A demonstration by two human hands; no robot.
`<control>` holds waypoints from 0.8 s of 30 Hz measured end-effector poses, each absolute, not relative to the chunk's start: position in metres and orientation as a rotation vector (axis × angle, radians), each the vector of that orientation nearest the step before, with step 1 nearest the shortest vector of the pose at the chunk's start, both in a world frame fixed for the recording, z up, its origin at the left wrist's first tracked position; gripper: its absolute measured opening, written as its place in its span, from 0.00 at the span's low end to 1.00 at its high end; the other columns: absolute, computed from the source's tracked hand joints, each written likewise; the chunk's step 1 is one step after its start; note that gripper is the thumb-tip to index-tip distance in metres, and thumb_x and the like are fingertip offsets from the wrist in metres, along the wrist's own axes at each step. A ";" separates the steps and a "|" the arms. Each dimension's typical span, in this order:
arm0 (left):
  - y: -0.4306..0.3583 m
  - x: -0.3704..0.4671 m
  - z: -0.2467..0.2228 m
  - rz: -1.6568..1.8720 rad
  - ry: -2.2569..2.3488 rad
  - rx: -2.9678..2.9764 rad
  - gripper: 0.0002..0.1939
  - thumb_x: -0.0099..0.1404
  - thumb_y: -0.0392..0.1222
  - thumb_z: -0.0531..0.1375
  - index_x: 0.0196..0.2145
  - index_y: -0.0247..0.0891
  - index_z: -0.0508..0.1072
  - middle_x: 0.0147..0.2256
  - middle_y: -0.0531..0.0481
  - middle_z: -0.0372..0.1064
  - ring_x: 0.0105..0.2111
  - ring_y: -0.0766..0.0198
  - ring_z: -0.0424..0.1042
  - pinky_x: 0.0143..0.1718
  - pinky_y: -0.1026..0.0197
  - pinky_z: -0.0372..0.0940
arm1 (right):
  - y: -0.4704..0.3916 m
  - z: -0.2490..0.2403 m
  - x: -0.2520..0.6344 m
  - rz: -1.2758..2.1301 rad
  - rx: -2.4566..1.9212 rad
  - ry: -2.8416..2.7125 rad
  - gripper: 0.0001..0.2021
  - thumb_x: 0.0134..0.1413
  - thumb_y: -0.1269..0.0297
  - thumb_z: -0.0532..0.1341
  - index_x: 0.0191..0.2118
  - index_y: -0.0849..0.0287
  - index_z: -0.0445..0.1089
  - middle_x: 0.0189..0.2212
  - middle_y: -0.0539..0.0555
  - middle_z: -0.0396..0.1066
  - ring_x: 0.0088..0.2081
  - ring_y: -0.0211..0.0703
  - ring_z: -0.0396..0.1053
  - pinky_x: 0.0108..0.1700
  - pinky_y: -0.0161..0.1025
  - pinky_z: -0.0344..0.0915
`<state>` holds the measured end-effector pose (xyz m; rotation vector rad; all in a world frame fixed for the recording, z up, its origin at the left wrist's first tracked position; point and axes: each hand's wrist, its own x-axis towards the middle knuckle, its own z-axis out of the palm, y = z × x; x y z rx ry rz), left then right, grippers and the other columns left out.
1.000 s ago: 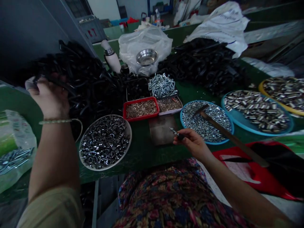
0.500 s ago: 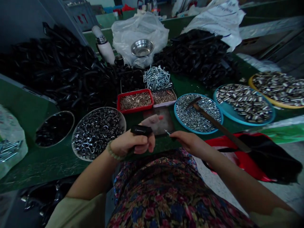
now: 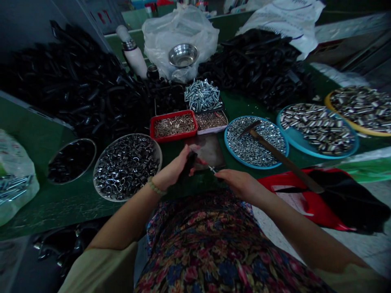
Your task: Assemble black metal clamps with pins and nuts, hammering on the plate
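My left hand (image 3: 178,165) is closed around a black plastic part (image 3: 188,162), its fingers turned toward the right. Much of that part is hidden in the hand. My right hand (image 3: 240,182) pinches a small shiny metal screw (image 3: 211,168) between thumb and fingertips, its tip pointing left toward my left hand. A small gap separates the screw from the black part. Both hands are over the near edge of a flat grey metal plate (image 3: 214,148). Beyond it stand a red tray (image 3: 152,129) of small pins and a pale tray (image 3: 212,130) of tiny metal pieces.
A hammer (image 3: 282,162) lies across a blue-rimmed tray (image 3: 226,148) of small metal pieces. On the left is a round tray (image 3: 97,188) of metal clips. Black parts (image 3: 76,81) are heaped at the back, near a steel bowl (image 3: 183,55) and a flask (image 3: 134,57).
My left hand has rotated, turning the black part from lying crosswise to pointing away and bringing the back of the hand round. My right hand still pinches the screw, slightly further left.
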<state>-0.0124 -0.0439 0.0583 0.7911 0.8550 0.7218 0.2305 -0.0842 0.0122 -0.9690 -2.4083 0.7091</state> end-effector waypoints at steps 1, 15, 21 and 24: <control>-0.043 -0.011 0.052 0.689 0.911 0.817 0.33 0.59 0.67 0.53 0.53 0.40 0.66 0.30 0.48 0.71 0.19 0.70 0.61 0.18 0.68 0.55 | -0.084 0.013 0.231 0.704 -0.963 -2.393 0.22 0.57 0.77 0.51 0.54 0.54 0.67 0.49 0.58 0.73 0.50 0.45 0.71 0.51 0.45 0.69; -0.057 0.028 0.040 0.953 0.976 0.649 0.25 0.51 0.42 0.69 0.42 0.42 0.61 0.26 0.59 0.64 0.23 0.73 0.64 0.19 0.72 0.56 | -0.084 0.022 0.208 0.898 -1.086 -2.007 0.16 0.59 0.72 0.52 0.51 0.54 0.67 0.45 0.56 0.73 0.47 0.45 0.72 0.50 0.45 0.70; -0.058 0.020 0.039 0.780 0.875 0.839 0.24 0.55 0.42 0.67 0.46 0.40 0.64 0.34 0.53 0.69 0.25 0.73 0.65 0.22 0.71 0.56 | -0.086 0.020 0.210 1.295 -1.052 -1.694 0.10 0.59 0.66 0.56 0.46 0.54 0.68 0.39 0.53 0.73 0.40 0.41 0.74 0.45 0.40 0.70; -0.062 0.016 0.039 0.769 0.827 0.982 0.27 0.53 0.40 0.68 0.49 0.41 0.63 0.39 0.51 0.70 0.35 0.67 0.70 0.34 0.67 0.63 | -0.081 0.023 0.215 1.607 -0.943 -1.443 0.14 0.58 0.62 0.59 0.49 0.53 0.60 0.36 0.51 0.74 0.35 0.40 0.75 0.39 0.40 0.72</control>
